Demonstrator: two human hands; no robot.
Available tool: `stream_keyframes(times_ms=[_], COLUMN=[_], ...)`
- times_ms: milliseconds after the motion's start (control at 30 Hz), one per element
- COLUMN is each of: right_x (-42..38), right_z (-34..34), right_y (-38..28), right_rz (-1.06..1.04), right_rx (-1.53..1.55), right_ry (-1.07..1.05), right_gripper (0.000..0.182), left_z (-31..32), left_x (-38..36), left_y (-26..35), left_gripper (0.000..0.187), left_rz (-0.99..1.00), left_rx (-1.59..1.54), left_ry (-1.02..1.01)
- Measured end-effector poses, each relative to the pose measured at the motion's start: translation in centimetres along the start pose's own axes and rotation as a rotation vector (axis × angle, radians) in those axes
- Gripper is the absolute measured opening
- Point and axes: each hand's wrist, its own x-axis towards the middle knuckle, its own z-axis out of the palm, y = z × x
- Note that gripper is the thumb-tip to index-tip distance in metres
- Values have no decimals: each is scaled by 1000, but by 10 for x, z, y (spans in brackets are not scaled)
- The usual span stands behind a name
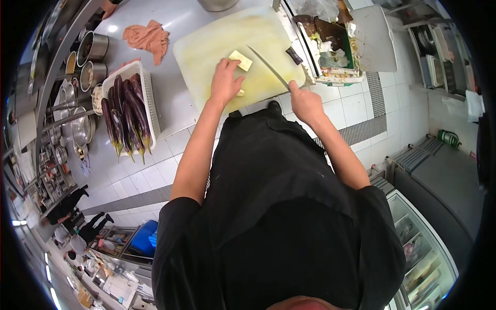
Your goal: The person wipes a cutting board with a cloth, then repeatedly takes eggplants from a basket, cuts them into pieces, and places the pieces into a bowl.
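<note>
A large white cutting board (pixel 201 57) with yellowish stains lies on the metal counter. On it, my left hand (pixel 226 81) has its fingertips at a pale, squarish eggplant piece (pixel 241 61); thumb and fingers are apart. Another small pale piece (pixel 241 93) lies below that hand, partly covered. My right hand (pixel 306 105) is closed round the handle of a knife (pixel 268 67), whose blade points up and left across the board. A dark purple eggplant end (pixel 294 56) sits near the board's right edge.
A white basket (pixel 150 98) of long purple eggplants (pixel 124 111) stands at the left, below an orange cloth (pixel 147 40). Metal pots (pixel 93 49) are further left. A waste bin (pixel 338 77) with scraps is right of the board. Several people are in the lower left background.
</note>
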Motion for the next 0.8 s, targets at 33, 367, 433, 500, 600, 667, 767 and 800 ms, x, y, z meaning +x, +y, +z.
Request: stream_keyframes(times_ms=[33, 367, 433, 500, 600, 667, 767, 800], right_x=[1, 11, 29, 51, 67, 66, 52, 47], right_z=[0, -13, 18, 25, 19, 12, 6, 5], right_y=[-5, -23, -21, -23, -17, -7, -2, -4], right_rz=[1, -137, -188, -170, -152, -134, -99, -90], right_rx=[-52, -165, -61, -100, -80, -27, -25, -10], right_ry=[-14, -4, 132, 73, -30, -67, -102, -93], right_gripper=[30, 28, 28, 28, 28, 27, 28, 29], left_z=[2, 6, 7, 7, -4, -6, -6, -4], left_x=[1, 14, 11, 15, 6, 6, 15, 17], left_y=[0, -6, -5, -4, -12, -15, -6, -8], left_gripper=[43, 43, 42, 42, 41, 35, 30, 30], left_rz=[64, 102, 91, 94, 123, 200, 301, 303], left_rx=[54, 69, 62, 57, 77, 124, 175, 172], left_ry=[105, 148, 158, 176, 102, 159, 220, 212])
